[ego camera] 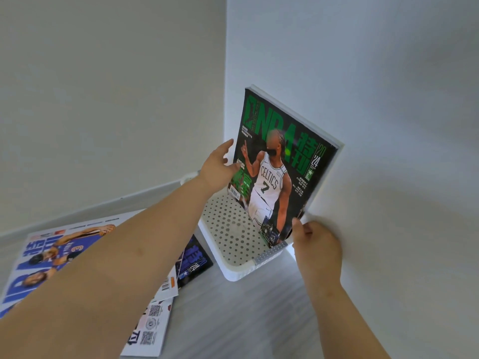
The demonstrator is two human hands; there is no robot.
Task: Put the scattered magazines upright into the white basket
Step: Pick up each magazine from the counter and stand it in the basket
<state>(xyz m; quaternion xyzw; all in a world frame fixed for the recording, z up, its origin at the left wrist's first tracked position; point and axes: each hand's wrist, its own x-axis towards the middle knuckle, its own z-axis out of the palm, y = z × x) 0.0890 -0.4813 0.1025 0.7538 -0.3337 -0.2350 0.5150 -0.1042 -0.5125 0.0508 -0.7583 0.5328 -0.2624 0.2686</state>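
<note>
A green and black basketball magazine (pixel 282 167) stands upright in the white perforated basket (pixel 230 229), leaning back against the white wall. Another white-edged magazine stands behind it. My left hand (pixel 219 168) grips its left edge, thumb on the cover. My right hand (pixel 315 244) pinches its lower right corner. On the grey floor to the left lie a blue basketball magazine (pixel 49 257), a dark one (pixel 193 260) beside the basket, and a white one with QR codes (pixel 149 330).
The basket sits in a corner, with white walls (pixel 388 99) behind and to the right. A grey skirting board (pixel 77 211) runs along the left wall. Grey wood-look floor (pixel 233 320) lies in front of the basket.
</note>
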